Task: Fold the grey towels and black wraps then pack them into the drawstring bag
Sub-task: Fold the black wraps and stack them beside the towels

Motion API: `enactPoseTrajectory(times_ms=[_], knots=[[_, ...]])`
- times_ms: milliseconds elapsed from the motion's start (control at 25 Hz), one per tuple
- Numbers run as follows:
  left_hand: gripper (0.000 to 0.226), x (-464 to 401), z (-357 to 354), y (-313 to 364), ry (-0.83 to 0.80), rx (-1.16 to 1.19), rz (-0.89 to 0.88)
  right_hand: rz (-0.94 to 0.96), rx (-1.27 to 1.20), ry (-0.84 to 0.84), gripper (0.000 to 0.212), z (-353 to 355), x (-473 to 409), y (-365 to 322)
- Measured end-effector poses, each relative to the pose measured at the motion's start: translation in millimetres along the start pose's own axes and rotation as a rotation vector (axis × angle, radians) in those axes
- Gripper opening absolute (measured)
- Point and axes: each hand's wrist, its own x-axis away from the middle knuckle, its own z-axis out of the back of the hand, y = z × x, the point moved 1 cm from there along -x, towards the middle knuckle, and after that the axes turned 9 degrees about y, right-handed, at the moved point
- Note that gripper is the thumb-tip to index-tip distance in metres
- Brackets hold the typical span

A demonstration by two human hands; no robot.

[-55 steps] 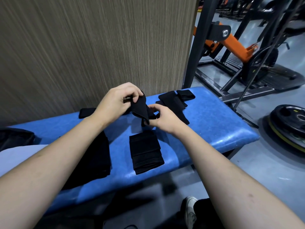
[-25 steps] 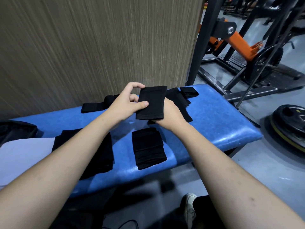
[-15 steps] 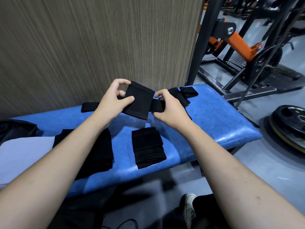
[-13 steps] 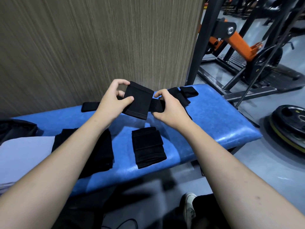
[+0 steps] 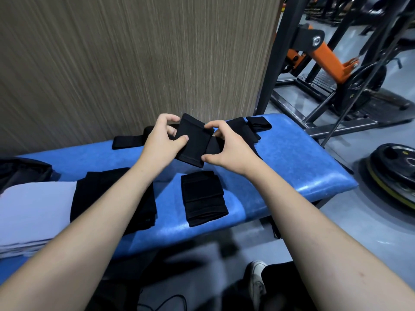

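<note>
Nearest us: a white shoe (image 5: 256, 279) and a dark trouser leg on the grey floor (image 5: 350, 223), under the front edge of the blue bench (image 5: 298, 167). On the bench, front centre, we see a folded black wrap stack (image 5: 203, 197) lying flat, several layers, edges roughly squared. Left of it sits a larger folded black cloth (image 5: 112, 198), partly hidden by our left forearm. Further left, a folded pale grey towel (image 5: 33, 212) runs out of frame, with a dark bag-like item (image 5: 22, 171) behind it at the left edge; we can't tell if that is the drawstring bag. Above the stack, both hands hold one black wrap (image 5: 193, 140) in the air over the bench middle. Left hand (image 5: 161, 144) pinches its left edge, thumb on the front face, fingers curled behind the top. Right hand (image 5: 226, 147) pinches the right side, thumb under the lower corner, index finger on the upper corner; a narrower part of the wrap runs behind this hand. Both grips closed tight on the fabric. Behind the hands, against the wall, a loose black strap (image 5: 128, 141) lies flat at left, and more unfolded black wraps (image 5: 249, 127) lie bunched at right, partly hidden. Far back: the wood-grain wall panel (image 5: 134, 63), a black-and-orange gym machine (image 5: 325, 59), and a weight plate (image 5: 395, 171) on the floor at right.
</note>
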Motion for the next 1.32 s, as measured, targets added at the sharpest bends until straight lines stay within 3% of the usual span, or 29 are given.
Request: enactPoseTrajectory(times_ms=[120, 360, 560, 680, 1120, 1240, 1320], knots=[[0.036, 1, 0, 1, 0.001, 0.012, -0.008, -0.044, -0.107, 0.006, 0.060, -1, 0, 1], [0.026, 3, -4, 0, -0.074, 0.102, 0.002, -0.196, -0.411, 0.115, 0.023, 0, 1, -5], [0.019, 7, -6, 8, -0.109, 0.259, 0.109, -0.155, -0.319, 0.102, 0.015, -3, 2, -4], [0.029, 10, -3, 13, -0.176, 0.378, 0.182, -0.083, -0.201, 0.089, 0.013, -8, 1, -1], [0.045, 13, 4, 15, -0.190, 0.297, 0.107, 0.058, -0.096, 0.094, 0.031, -5, 0, -6], [0.044, 15, 11, 17, -0.185, 0.307, 0.143, -0.015, -0.113, 0.083, 0.030, 1, 6, -4], [0.041, 20, 15, 18, -0.218, 0.269, 0.145, -0.084, -0.164, -0.014, 0.030, 6, 13, -3]])
